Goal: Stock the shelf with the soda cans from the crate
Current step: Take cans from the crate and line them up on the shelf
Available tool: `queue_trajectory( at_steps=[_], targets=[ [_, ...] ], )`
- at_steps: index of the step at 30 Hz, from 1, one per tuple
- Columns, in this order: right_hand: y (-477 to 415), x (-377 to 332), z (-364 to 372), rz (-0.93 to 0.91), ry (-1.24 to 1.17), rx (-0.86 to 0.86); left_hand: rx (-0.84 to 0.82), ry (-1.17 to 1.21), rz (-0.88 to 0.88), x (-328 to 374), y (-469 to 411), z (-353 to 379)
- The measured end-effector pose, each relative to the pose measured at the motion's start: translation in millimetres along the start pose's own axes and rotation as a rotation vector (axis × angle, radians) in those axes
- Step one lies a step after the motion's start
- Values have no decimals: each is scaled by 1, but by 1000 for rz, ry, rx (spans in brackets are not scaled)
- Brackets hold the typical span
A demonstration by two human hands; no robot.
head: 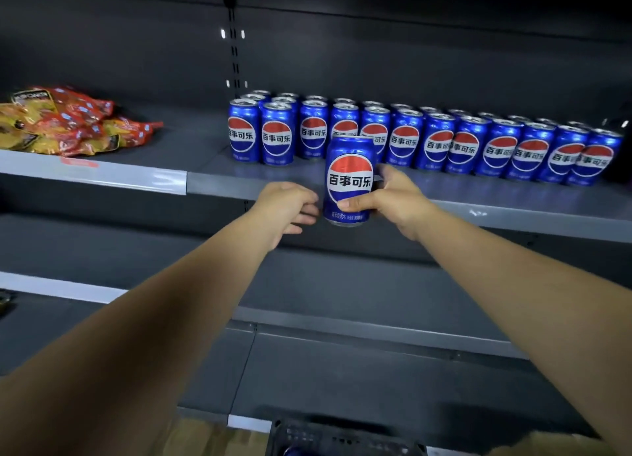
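At the far left of the shelf [102, 177] lies a heap of red and yellow snack bags [68, 124], well apart from the drinks, so the stretch to the right seems given over to soda. The left hand [290, 206] hovers just beside the held can [349, 178], fingers loosely curled and gripping nothing. Whether its fingertips touch the metal I cannot tell; it seems placed to steady or guide. The can is upright with its logo facing near, in front of the shelf's edge and the stocked row, probably so it can be set down label-forward like the rest. The right hand [390, 199] clamps it from the right, thumb across the lower front, fingers wrapped behind. Beyond, the stocked cans [437, 146] run rightward in at least two ranks, packed close, faces out. The bare strip along the shelf front looks like the likely landing place. At the bottom edge, the dark crate [342, 437] sits below the arms.
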State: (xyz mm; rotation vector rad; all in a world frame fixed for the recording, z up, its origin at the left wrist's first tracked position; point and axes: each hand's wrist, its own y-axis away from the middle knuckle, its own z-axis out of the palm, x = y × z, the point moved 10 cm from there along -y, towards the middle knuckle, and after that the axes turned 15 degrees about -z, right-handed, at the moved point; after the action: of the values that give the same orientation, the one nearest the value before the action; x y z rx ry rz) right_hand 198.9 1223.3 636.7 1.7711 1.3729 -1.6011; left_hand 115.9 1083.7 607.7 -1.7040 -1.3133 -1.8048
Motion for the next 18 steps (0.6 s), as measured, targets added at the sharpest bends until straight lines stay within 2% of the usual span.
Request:
queue_trajectory(
  at_steps=[3, 6, 9, 18],
  targets=[
    [-32, -3, 4, -16, -15, 78, 21, -22, 14, 17, -27, -21],
    [-61, -4, 9, -32, -27, 161, 96, 2, 122, 37, -49, -40],
    [-86, 2, 14, -33, -19, 211, 83, -53, 172, 53, -68, -48],
    [-122, 23, 41, -7, 78, 287, -37, -229, 67, 59, -125, -53]
  ],
)
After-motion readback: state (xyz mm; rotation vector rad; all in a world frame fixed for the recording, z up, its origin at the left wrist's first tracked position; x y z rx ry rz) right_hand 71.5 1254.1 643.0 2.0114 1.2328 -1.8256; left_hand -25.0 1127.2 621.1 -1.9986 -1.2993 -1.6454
